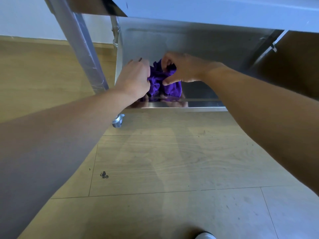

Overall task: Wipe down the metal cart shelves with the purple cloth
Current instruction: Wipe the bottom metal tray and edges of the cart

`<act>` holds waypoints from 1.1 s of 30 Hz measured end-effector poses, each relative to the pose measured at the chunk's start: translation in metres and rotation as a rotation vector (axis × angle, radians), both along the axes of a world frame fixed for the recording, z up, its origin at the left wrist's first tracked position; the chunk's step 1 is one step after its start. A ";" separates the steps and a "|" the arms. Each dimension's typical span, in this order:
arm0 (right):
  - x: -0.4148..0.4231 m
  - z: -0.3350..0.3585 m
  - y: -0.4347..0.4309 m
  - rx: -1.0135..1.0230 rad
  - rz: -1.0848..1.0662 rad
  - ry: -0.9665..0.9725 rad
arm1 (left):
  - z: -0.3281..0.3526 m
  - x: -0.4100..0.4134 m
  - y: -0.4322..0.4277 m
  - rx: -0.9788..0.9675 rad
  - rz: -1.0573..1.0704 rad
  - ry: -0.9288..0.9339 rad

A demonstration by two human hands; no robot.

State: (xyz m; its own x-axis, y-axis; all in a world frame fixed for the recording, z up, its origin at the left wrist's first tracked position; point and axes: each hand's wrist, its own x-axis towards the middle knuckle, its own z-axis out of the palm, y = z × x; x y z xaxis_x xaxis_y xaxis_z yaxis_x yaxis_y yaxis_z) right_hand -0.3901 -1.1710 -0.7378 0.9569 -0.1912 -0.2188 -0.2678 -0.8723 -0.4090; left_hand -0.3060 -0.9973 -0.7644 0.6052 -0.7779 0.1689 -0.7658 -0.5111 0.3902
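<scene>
A bunched purple cloth [164, 81] rests on the bottom shelf [198, 49] of the metal cart, close to the shelf's front left corner. My left hand [134, 76] grips the cloth's left side. My right hand [183, 68] pinches its upper right part between thumb and fingers. Both hands reach in under the upper shelf [215, 12], which hangs over the top of the view. The shelf's shiny front lip [181, 104] mirrors the cloth.
A slanted cart leg [81, 45] stands left of my left hand. Below the front left corner sits a caster wheel [118, 120]. Wooden floor [164, 161] spreads in front of the cart, with a white shoe tip [205, 235] at the bottom edge.
</scene>
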 end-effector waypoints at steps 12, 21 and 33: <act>-0.005 0.003 0.000 -0.082 0.005 0.155 | -0.003 -0.002 -0.004 0.086 -0.100 -0.002; -0.004 0.013 -0.001 0.014 -0.035 -0.064 | 0.007 -0.003 -0.005 -0.036 -0.063 -0.002; -0.010 0.006 -0.006 0.020 -0.012 0.149 | -0.002 0.004 0.002 0.016 -0.166 0.002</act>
